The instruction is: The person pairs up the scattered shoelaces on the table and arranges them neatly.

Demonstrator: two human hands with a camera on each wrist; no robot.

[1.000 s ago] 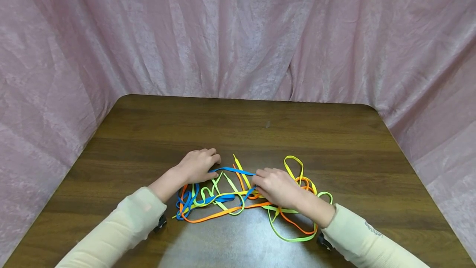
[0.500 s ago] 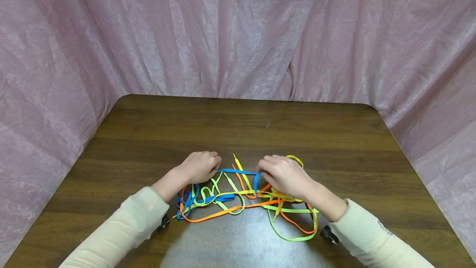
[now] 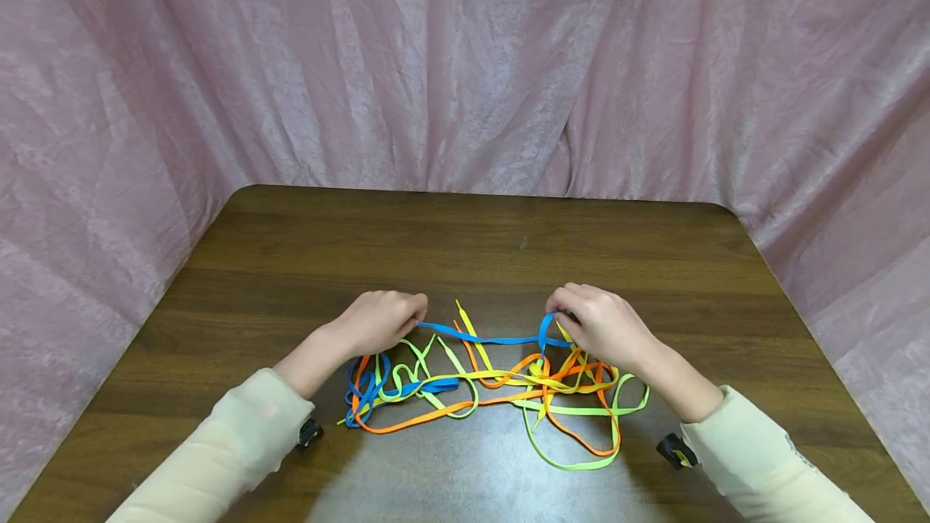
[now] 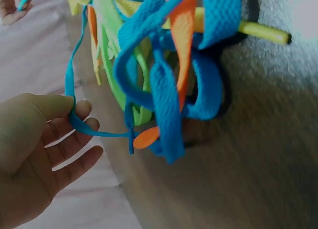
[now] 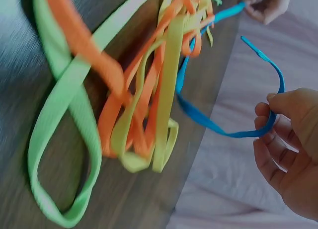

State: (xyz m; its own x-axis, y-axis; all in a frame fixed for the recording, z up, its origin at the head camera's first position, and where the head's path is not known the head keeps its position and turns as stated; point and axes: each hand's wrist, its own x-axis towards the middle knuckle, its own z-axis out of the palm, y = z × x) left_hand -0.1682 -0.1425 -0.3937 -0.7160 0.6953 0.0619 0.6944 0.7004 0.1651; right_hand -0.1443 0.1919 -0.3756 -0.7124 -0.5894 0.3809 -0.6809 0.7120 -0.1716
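A blue shoelace [image 3: 501, 340] runs between both hands at the table's near middle. My left hand [image 3: 378, 321] pinches it between thumb and forefinger, the other fingers loosely bent in the left wrist view. Farther right, my right hand [image 3: 610, 325] pinches the same lace close to its tipped end [image 5: 256, 49], which curls up free of the fingers. Between them the lace sags over a tangle of orange, yellow and green laces. More blue loops [image 4: 169, 95] lie bunched beside the left hand, with an orange lace [image 4: 183, 35] across them.
A brown wooden table [image 3: 465, 257] carries the laces along its near side. Green loops [image 3: 574, 466] reach toward the front right. A yellow lace tip [image 3: 461, 309] points to the back. Pink curtains [image 3: 436, 63] hang around the table.
My right hand has moved right and away from me, drawing the blue lace out longer. My left hand has closed from spread fingers into a pinch on it, then shifted slightly left.
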